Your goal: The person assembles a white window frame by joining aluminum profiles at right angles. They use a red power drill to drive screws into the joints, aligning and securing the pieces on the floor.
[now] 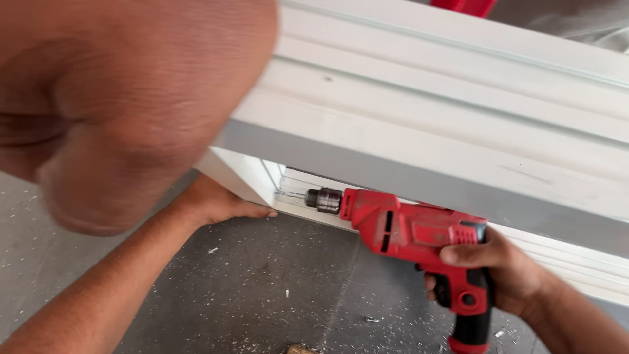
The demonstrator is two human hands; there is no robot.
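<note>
The right hand (498,269) is wrapped tight around the handle of a red power drill (419,236), its bit (291,195) aimed left into the corner of a white window frame (419,98). The left hand (226,203) lies flat against the frame just beyond the bit tip, holding nothing; if the bit slips or breaks through, it could catch those fingers. Below the grip the grey floor (275,288) leaves room, while the frame's edge hangs close above. A blurred limb (124,105) blocks the upper left.
</note>
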